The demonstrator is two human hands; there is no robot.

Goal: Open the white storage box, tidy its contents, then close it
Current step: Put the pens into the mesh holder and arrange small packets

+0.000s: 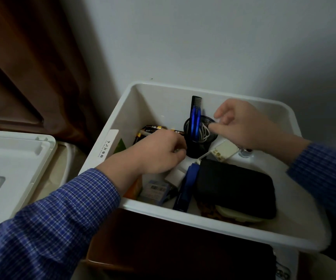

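The white storage box (110, 126) stands open with no lid on it. Inside, a black mesh cup (195, 147) holds a black comb (195, 103), blue pens (193, 123) and a white cable (204, 132). My left hand (159, 152) is low in the box beside the cup, fingers curled; what they hold is hidden. My right hand (241, 127) hovers at the cup's right rim, thumb and fingers pinching something small. A black pouch (237, 186), a blue case (185, 188), batteries (149, 130) and a white adapter (223, 150) lie around.
The box's white lid (11, 168) lies to the left, upside down. A brown curtain (31, 67) hangs at the left and a white wall stands behind. The box rests on a dark brown surface (173, 249).
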